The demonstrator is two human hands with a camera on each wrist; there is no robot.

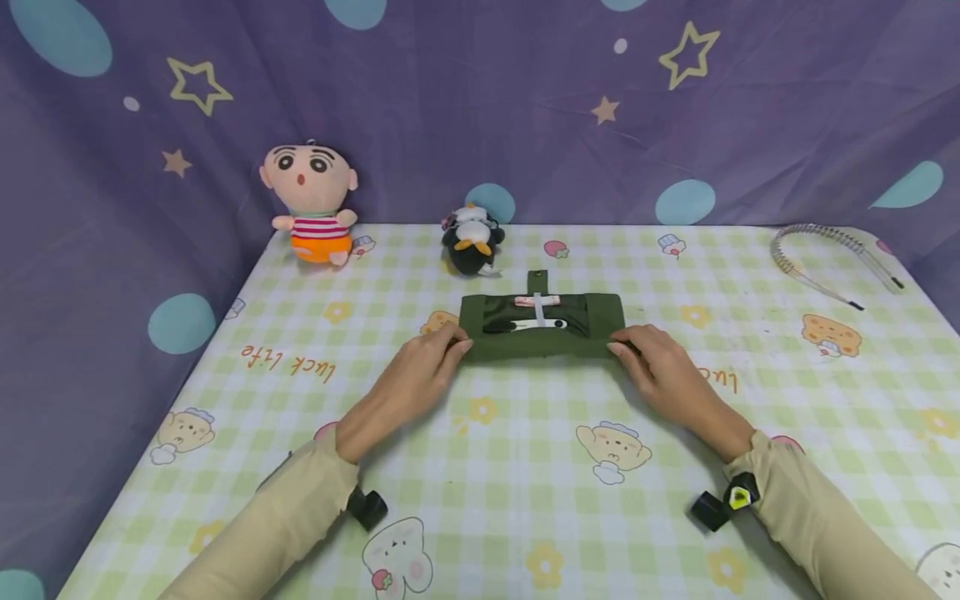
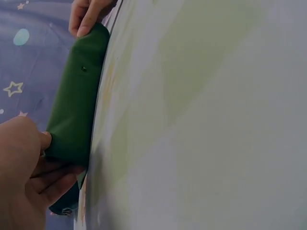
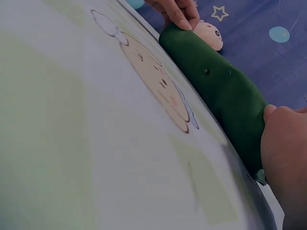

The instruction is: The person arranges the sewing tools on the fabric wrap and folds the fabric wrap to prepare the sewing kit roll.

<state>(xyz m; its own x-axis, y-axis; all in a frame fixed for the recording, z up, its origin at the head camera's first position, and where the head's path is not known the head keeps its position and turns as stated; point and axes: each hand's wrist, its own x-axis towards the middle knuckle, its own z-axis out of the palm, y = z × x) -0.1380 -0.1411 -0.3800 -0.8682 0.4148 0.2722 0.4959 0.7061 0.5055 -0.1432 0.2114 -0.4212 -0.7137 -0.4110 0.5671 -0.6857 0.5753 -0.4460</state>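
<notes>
A dark green fabric pouch lies on the table in the head view, its near edge folded up and a strap with a snap sticking out at the back. Inside show a pale pink item and a white and black item, with a light band across them; their kinds are unclear. My left hand pinches the pouch's near left corner between thumb and fingers. At the near right corner, my right hand pinches likewise. Both wrist views show the rolled green edge with a small snap on it.
A plush doll in orange shorts sits at the back left. Beside it, farther right, lies a black and white penguin plush. A metal spring-like headband rests at the back right. The table wears a checked cloth; a purple curtain hangs behind.
</notes>
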